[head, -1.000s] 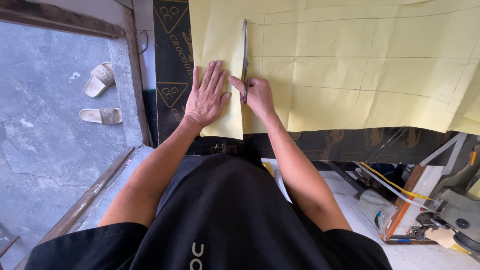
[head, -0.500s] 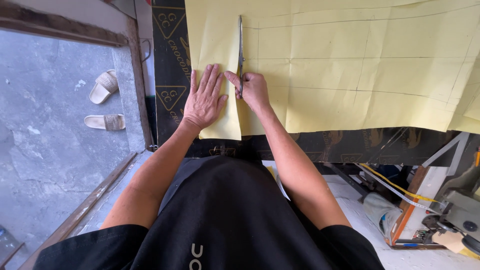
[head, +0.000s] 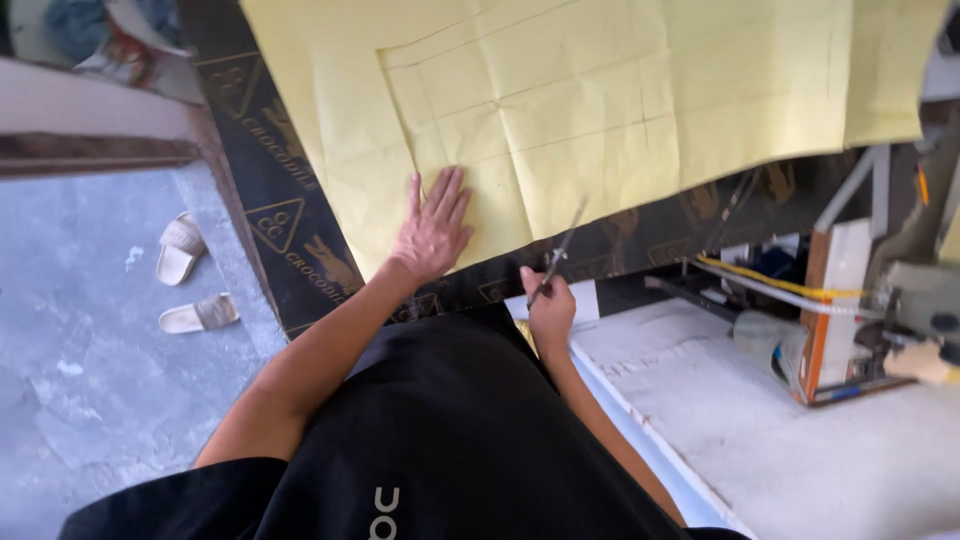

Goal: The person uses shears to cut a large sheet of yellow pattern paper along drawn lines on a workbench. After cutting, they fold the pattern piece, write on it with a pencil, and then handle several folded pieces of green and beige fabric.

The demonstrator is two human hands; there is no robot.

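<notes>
On the dark table [head: 300, 250], yellow sheet [head: 620, 110] lies ahead; left hand [head: 432, 228] spread flat on its near edge; right hand [head: 548, 308] just off the edge, gripping scissors [head: 560, 252]; blades point up-right toward sheet; right hand lower, nearer body.

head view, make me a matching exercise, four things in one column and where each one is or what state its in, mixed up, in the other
Things
1. left hand
2. scissors
3. sandals
4. yellow sheet

Places or states
A. lying on the grey floor at the left
B. spread over the black mat, marked with ruled lines
C. pressed flat, fingers spread, on the yellow sheet
D. gripped in the right hand, near the sheet's lower edge

Pairs: 1-C, 2-D, 3-A, 4-B
</notes>
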